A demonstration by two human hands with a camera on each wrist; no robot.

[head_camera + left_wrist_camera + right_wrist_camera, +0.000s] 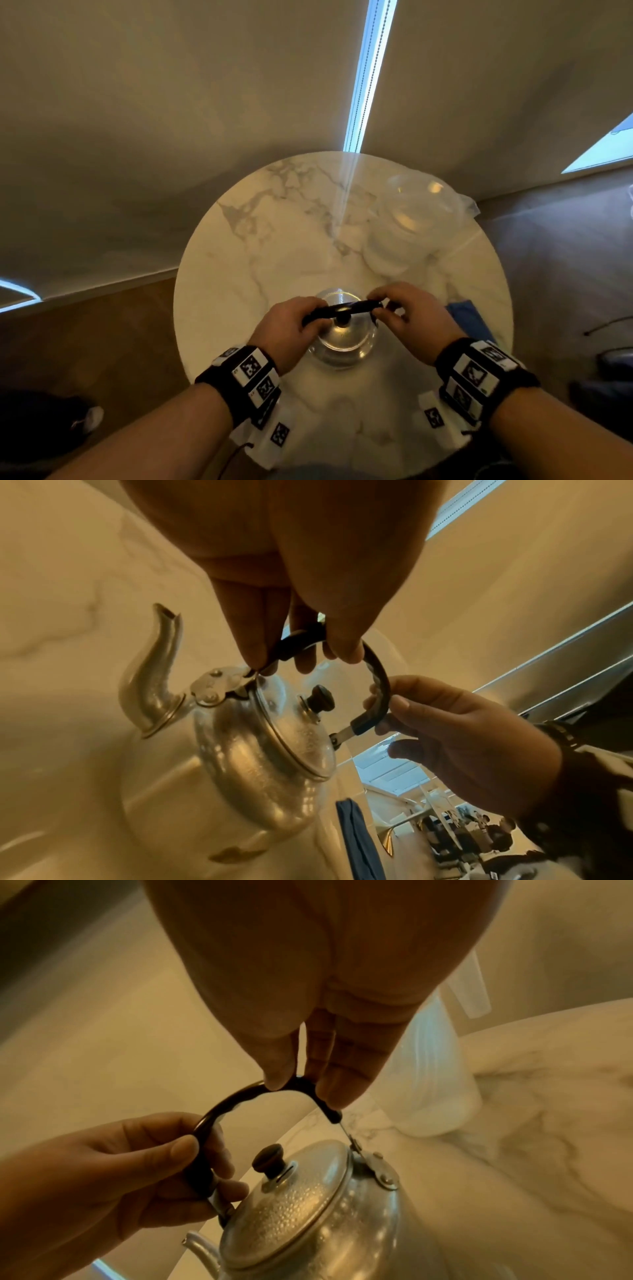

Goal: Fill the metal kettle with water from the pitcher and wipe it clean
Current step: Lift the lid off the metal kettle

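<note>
The metal kettle (339, 337) stands on the round marble counter (239, 274), near its front edge, with its lid (294, 731) on. Both hands pinch the kettle's dark arched handle (342, 310): the left hand (291, 325) holds one end between thumb and fingers, the right hand (407, 317) the other end. The clear plastic pitcher (411, 226) stands farther back on the right, apart from the kettle. A blue cloth (471, 320) lies just beyond the right hand.

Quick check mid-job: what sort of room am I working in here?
Probably a home or office lounge corner: a small round marble table set against a plain wall, roller blinds with a bead chain, and wood flooring.
</note>
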